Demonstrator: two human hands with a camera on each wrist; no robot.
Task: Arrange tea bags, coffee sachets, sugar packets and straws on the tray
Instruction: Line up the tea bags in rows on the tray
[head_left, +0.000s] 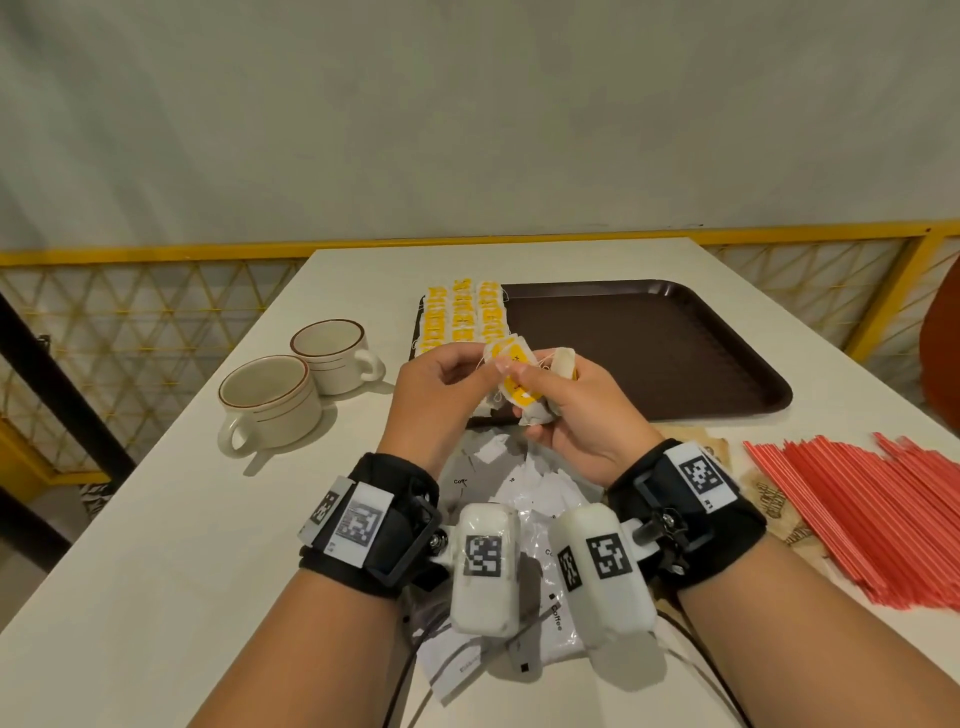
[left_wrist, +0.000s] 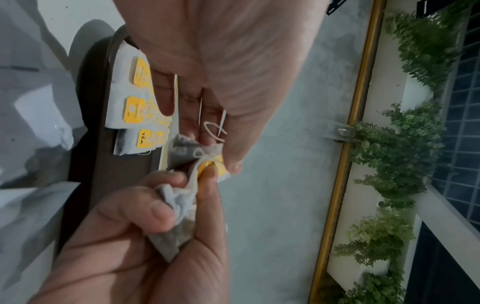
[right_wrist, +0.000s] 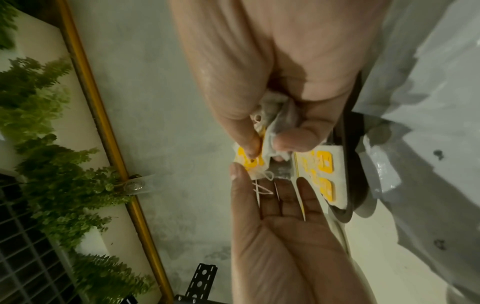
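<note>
Two hands raised over the tray (head_left: 675, 358), right hand (head_left: 571, 415) gripping tea bags (head_left: 519, 384), left hand (head_left: 441, 384) pinching one.

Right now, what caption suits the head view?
Both hands hold tea bags above the brown tray.

"TEA" on yellow tea-bag tag (left_wrist: 144, 138); "Coffee" on white sachet (head_left: 557, 617); marker patterns unreadable
</note>
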